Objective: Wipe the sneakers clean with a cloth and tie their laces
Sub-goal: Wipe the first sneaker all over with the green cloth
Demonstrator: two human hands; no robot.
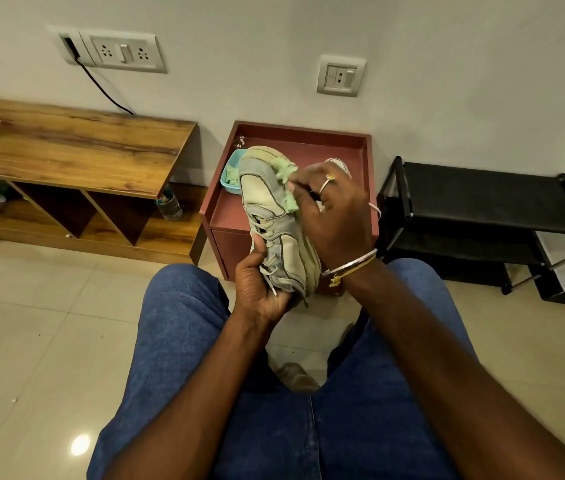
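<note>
Gripped: left hand [260,285] curls round the sneaker [272,202] at its heel end, raised over my knees; right hand [338,216] pinches green cloth [288,199] against its toe side. Wiping half-done, I judge; laces [269,266] loose; second sneaker [339,164] waits on red stand [227,216].

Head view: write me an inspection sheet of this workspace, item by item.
Surface: red stand with a raised rim, against the wall; tiled floor around it.
Job's things: sneaker held over the stand, laces untied; green cloth against its toe side; second sneaker on the stand, mostly hidden.
Clutter: blue tub on the stand, something green in it; bottle at the bench's end.
Hands: left hand grips the sneaker's heel end; right hand holds the cloth to the sneaker.
Cables: black cable from a socket down behind the bench.
Surroundings: wooden bench left, black rack right, switch plate above the stand.
</note>
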